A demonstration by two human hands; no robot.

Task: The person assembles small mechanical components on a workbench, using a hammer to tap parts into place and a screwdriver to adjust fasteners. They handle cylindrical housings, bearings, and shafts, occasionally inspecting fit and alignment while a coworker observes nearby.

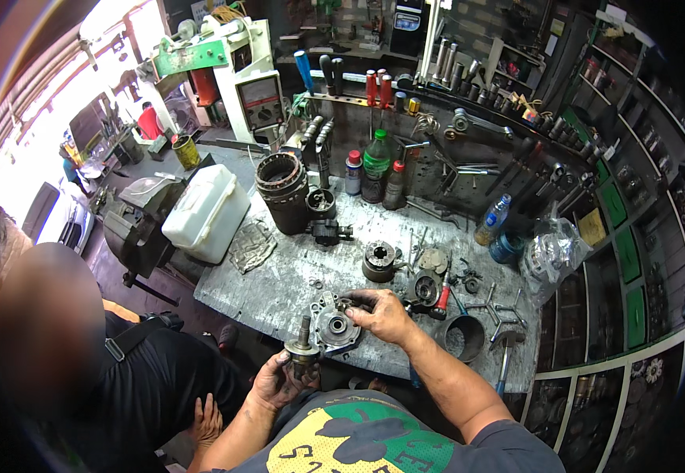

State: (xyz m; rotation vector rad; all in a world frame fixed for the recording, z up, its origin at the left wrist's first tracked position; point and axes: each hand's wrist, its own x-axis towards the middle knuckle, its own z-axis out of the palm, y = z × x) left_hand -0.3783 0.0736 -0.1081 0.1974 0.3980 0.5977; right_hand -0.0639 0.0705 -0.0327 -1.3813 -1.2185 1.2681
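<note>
My left hand [279, 381] is closed round the base of a stubby metal shaft with a round flange [303, 347], held upright at the bench's near edge. Just beyond it a cast metal housing cover [336, 322] with a round bearing bore faces up. The thumb and fingers of my right hand [382, 315] are pinched at the cover's upper right edge; the fingertips are partly hidden. The shaft's flange is close beside the cover's left edge, and I cannot tell whether they touch. Small rings [316, 284] lie on the bench beyond the cover.
On the worn metal workbench [279, 296] stand a dark cylindrical housing [281, 197], a round rotor part [379, 260], bottles [376, 165] and a white plastic box [207, 213]. A red-handled screwdriver [443, 293], a hammer [505, 351] and a bowl [464, 337] lie right. Another person [145, 370] is at left.
</note>
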